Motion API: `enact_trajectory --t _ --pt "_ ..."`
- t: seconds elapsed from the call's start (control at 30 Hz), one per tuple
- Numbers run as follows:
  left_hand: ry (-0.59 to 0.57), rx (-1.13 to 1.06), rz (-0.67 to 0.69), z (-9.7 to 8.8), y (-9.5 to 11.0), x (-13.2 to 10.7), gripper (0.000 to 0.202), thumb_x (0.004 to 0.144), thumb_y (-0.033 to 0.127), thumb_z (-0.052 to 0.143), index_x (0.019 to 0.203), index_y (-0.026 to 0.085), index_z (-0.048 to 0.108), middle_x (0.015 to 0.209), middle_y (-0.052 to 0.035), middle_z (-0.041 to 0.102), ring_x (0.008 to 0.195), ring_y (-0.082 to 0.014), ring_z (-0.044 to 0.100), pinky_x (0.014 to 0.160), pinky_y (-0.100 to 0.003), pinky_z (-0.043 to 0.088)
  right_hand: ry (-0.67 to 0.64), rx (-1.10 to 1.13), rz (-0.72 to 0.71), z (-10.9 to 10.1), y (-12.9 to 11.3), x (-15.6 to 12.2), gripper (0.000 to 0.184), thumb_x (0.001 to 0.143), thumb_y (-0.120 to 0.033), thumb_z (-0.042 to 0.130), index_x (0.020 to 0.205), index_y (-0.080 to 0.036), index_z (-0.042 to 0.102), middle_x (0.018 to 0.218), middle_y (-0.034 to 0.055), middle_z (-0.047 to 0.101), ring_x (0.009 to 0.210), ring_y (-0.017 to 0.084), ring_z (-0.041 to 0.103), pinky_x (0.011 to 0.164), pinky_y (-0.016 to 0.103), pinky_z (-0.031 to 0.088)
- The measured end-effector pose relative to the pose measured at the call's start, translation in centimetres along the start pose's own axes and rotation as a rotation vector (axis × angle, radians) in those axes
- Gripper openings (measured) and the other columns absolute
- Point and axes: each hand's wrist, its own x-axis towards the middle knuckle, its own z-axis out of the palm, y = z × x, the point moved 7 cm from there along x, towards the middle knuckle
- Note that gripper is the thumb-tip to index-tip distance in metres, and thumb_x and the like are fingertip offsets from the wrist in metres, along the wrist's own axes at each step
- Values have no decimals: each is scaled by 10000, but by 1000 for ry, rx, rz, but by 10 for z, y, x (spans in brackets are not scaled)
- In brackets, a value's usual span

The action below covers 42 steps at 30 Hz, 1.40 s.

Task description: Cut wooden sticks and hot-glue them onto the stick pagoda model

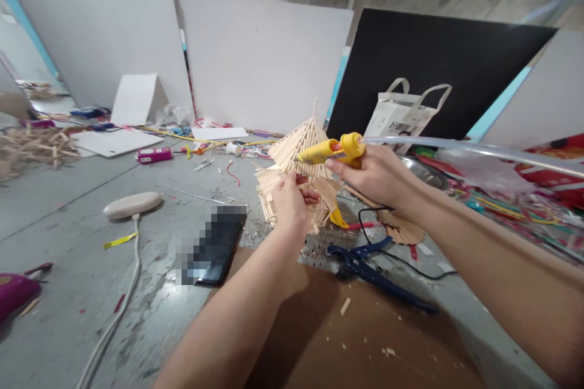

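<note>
My right hand (381, 173) is wrapped round a yellow hot glue gun (314, 155), its nozzle pointing left, close to a model house built of thin wooden sticks (298, 140). A long clear glue stick (479, 149) runs out of the gun's back toward the right edge. My left hand (292, 197) is at the front of the model, below the nozzle. Its fingers are curled, thumb and forefinger together near the lower roof edge; whatever they pinch is hidden. The model has a steep pointed roof with one stick rising from its tip.
Dark blue cutters (378, 273) lie on a brown board (365, 334) before me. A phone (219, 246) and a white oval device with a cable (132, 205) are to the left. A metal bowl (424, 171), a white bag (401, 112) and plastic scraps lie right.
</note>
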Motion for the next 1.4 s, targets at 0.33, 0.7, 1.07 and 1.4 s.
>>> enact_trajectory --t 0.33,0.7,1.07,1.4 --pt "-2 -3 -22 2 -1 -1 222 714 283 391 822 121 500 696 -6 532 327 -55 457 352 -204 349 20 21 6 0 3 1 361 747 -451 432 553 -161 525 499 -3 474 497 94 416 491 255 283" --pt "8 -25 -31 2 -1 0 199 703 285 393 785 128 485 685 1 527 319 -62 458 347 -210 347 38 40 34 1 7 -1 365 742 -468 440 552 -172 536 483 -5 461 483 100 416 478 264 284" --pt "-35 -43 -99 6 -5 -7 220 686 302 359 762 133 478 690 2 505 318 -64 461 343 -214 342 52 146 172 -3 21 -8 377 728 -486 462 542 -169 546 456 -8 484 442 95 439 470 255 322" --pt "-23 11 -165 14 -14 -37 90 669 235 405 618 185 350 506 78 316 263 -27 295 301 -178 166 93 992 587 25 89 -79 331 684 -482 538 751 -162 583 533 9 566 379 96 454 341 226 336"
